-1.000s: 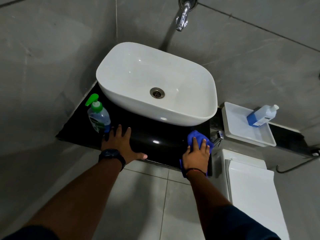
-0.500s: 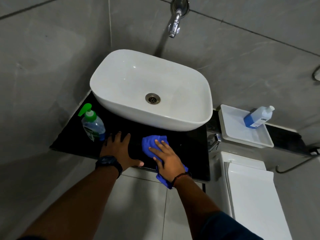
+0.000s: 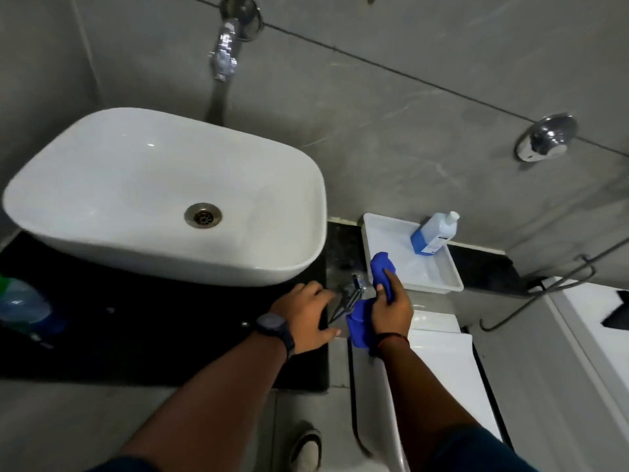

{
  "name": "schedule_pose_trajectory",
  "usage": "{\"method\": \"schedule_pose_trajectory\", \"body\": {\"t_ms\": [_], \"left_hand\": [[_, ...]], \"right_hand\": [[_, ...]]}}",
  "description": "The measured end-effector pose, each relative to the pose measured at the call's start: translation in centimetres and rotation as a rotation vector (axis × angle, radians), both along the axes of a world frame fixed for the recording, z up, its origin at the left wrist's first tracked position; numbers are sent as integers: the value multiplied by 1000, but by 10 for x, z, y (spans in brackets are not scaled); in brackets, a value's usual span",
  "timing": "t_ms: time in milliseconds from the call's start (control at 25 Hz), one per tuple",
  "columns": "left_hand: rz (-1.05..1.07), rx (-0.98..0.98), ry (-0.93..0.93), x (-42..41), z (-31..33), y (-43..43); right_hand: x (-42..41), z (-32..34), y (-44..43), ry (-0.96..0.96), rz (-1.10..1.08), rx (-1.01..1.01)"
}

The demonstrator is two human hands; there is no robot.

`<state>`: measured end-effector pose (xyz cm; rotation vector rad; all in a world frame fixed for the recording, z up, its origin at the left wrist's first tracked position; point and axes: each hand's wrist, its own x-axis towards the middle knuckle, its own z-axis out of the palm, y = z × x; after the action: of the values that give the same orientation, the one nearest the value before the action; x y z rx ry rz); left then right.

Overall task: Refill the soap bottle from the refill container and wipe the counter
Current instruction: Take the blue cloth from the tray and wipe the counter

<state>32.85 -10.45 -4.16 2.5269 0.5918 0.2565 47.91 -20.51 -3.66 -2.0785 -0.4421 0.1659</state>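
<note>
My right hand (image 3: 391,306) grips a bunched blue cloth (image 3: 383,267) in the air, just in front of the white tray (image 3: 439,286). My left hand (image 3: 306,316) rests flat with fingers spread on the right end of the black counter (image 3: 153,332), beside a chrome spray fitting (image 3: 350,298). The soap bottle (image 3: 20,304) with its green pump stands blurred at the counter's far left edge. The blue refill container (image 3: 432,235) with a white cap leans in the tray's back right corner.
A white basin (image 3: 102,185) fills most of the counter, under a wall tap (image 3: 224,52). A white toilet cistern (image 3: 439,352) sits below the tray. A chrome wall valve (image 3: 548,136) and a hose (image 3: 544,294) are at the right.
My right hand has lifted the cloth off the counter and carried it right to the tray. My left hand slid from near the soap bottle to the counter's right end. The view shifted right.
</note>
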Motion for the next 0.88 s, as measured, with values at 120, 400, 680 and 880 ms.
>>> {"method": "schedule_pose_trajectory", "body": {"t_ms": [120, 400, 680, 880], "left_hand": [[-5, -29, -17, 96, -1, -4], [145, 6, 111, 283, -29, 50], [166, 159, 224, 349, -104, 80], [94, 187, 299, 346, -127, 82]], "right_hand": [[85, -5, 0, -26, 45, -65], [263, -50, 43, -111, 235, -268], [322, -129, 94, -62, 417, -539], [311, -166, 90, -192, 539, -698]]}}
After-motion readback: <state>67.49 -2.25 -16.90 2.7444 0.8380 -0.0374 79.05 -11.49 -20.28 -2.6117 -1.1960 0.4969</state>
